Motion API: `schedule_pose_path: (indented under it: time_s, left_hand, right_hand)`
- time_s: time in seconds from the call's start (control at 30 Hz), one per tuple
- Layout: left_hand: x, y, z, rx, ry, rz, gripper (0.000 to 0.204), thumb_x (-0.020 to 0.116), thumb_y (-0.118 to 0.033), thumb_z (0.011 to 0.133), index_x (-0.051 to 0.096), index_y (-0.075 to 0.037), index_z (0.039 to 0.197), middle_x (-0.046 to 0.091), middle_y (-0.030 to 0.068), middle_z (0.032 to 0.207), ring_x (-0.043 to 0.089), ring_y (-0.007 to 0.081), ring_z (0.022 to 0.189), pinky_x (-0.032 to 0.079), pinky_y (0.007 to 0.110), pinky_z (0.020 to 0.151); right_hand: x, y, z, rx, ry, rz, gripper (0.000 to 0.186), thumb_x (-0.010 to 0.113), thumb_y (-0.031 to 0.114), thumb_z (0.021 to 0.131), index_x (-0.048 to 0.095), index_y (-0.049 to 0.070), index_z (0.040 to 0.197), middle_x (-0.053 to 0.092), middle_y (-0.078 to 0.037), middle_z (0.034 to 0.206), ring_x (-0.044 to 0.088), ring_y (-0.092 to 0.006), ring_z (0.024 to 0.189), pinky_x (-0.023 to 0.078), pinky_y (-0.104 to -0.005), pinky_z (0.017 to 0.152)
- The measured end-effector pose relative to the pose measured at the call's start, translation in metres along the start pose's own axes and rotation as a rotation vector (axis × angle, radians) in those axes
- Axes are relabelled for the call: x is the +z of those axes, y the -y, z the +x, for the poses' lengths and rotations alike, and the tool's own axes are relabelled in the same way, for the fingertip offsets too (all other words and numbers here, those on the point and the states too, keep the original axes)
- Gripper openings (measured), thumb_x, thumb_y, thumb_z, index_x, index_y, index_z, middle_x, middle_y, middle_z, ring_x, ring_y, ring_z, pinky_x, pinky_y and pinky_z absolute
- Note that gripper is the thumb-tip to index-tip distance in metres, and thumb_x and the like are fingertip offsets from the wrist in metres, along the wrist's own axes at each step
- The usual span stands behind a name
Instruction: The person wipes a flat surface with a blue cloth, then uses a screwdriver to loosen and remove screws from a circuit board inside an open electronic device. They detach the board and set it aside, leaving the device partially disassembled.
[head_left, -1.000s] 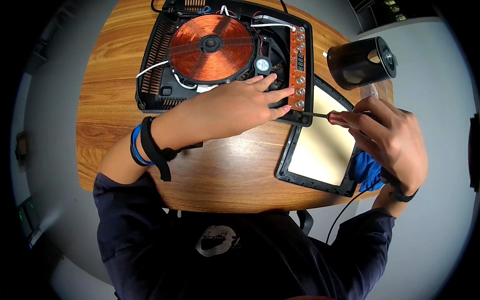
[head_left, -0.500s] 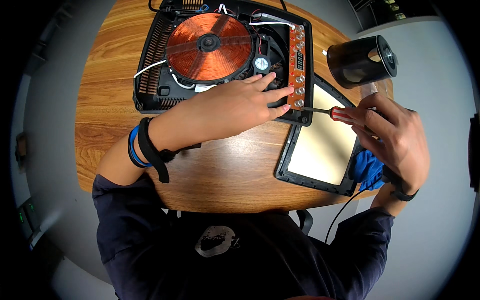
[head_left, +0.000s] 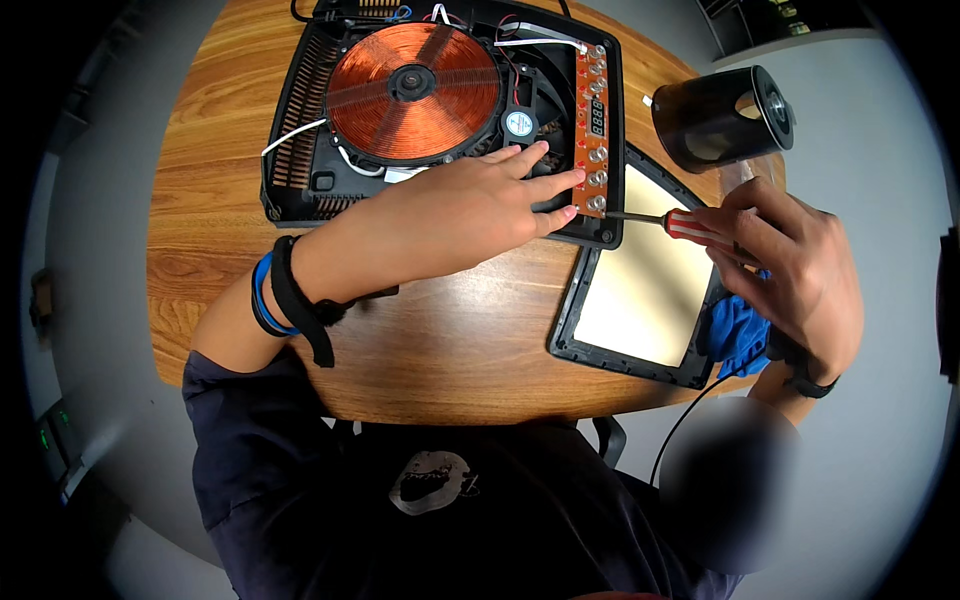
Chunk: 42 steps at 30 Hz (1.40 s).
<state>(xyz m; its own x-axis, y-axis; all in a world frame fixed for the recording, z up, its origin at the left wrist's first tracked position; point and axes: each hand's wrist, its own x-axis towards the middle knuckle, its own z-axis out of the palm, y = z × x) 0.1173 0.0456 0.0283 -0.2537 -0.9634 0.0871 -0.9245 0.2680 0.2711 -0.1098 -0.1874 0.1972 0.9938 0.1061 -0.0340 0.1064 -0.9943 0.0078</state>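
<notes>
An opened induction cooker (head_left: 295, 215) with a round copper coil (head_left: 415, 115) lies on the table. Along its right side runs an orange circuit board (head_left: 581, 150) with clear round buttons and a small display. My left hand (head_left: 480, 212) rests spread over the cooker's lower right part, its fingertips touching the board's left edge. In my right hand (head_left: 790, 250) is a screwdriver (head_left: 680, 224) with a red-and-white handle. Its shaft points left, and the tip meets the lower end of the board. A small fan (head_left: 530, 95) sits between coil and board, partly covered by my fingers.
A dark-framed cover panel (head_left: 640, 290) with a pale surface lies right of the cooker, partly beneath it. Behind my right hand stands a black cylindrical container (head_left: 722, 118). Blue cloth (head_left: 738, 335) and a thin black cable (head_left: 680, 425) are at the table's right edge.
The whole scene has shifted slightly to the left in view. Both hands keep nearly the same pose, with the screwdriver tip still at the board's lower end.
</notes>
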Motion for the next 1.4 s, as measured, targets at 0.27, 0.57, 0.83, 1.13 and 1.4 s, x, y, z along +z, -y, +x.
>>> schedule_pose_path:
  time_s: [0.27,0.57,0.83,1.13,1.4]
  left_hand:
    - [0.002,0.001,0.001,0.005,0.008,0.018,0.07,0.067,0.005,0.1,0.064,-0.012,0.168,0.039,0.0117,0.189,0.043,0.046,0.17,0.049,0.052,0.137]
    - [0.004,0.002,0.003,0.019,-0.018,0.035,0.066,0.066,0.002,0.102,0.065,-0.012,0.167,0.041,0.0117,0.189,0.044,0.0451,0.17,0.049,0.051,0.137]
    - [0.004,0.001,0.003,0.011,-0.007,0.023,0.065,0.065,0.001,0.103,0.065,-0.012,0.167,0.041,0.0121,0.188,0.045,0.0459,0.169,0.048,0.051,0.138]
    - [-0.002,0.001,0.002,0.012,0.003,0.027,0.068,0.066,0.004,0.101,0.065,-0.012,0.167,0.042,0.0128,0.188,0.043,0.0457,0.17,0.05,0.051,0.136]
    - [0.0,0.001,0.003,0.019,-0.022,0.04,0.065,0.064,0.001,0.103,0.066,-0.013,0.166,0.044,0.0107,0.187,0.045,0.0445,0.169,0.053,0.05,0.134]
  right_hand:
    - [-0.004,0.008,0.012,-0.116,-0.037,-0.094,0.023,0.093,0.008,0.084,0.089,0.012,0.107,0.076,-0.001,0.104,0.075,-0.021,0.09,0.063,-0.0383,0.068]
    - [-0.001,0.011,0.016,0.17,-0.117,0.187,0.035,0.084,0.025,0.107,0.074,0.001,0.13,0.075,-0.012,0.107,0.076,-0.031,0.097,0.062,-0.0423,0.082]
    - [0.007,0.001,0.018,0.304,-0.034,0.014,0.03,0.088,0.026,0.104,0.078,0.003,0.12,0.075,-0.014,0.112,0.077,-0.0354,0.097,0.061,-0.0442,0.079]
    - [0.014,0.002,0.03,0.18,-0.2,0.341,0.039,0.081,0.023,0.108,0.074,0.005,0.142,0.074,-0.015,0.122,0.081,-0.0375,0.106,0.066,-0.0425,0.083]
    - [-0.003,0.0,0.026,-0.055,-0.053,-0.035,0.036,0.083,0.019,0.105,0.078,0.004,0.137,0.078,-0.014,0.117,0.082,-0.0378,0.106,0.067,-0.0397,0.082]
